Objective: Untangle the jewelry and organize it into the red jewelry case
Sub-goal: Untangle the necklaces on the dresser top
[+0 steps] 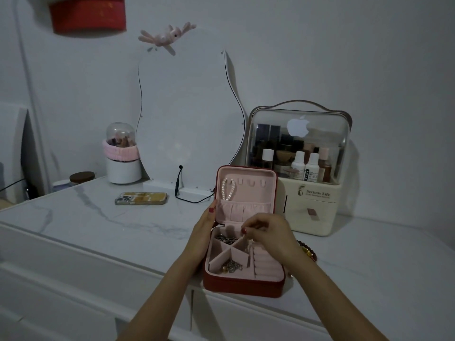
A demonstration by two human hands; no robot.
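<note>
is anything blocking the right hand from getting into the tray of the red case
Nothing visible does. The red jewelry case lies open, its lid upright, and the right hand is already over the tray's far edge, fingers curled in a pinching grip. The left hand rests on the case's left side, outside the compartments. What the right hand pinches is too small to tell.

Open jewelry case (242,283) on table (98,217), phone (141,198) left, organizer (312,200) behind-right
</note>
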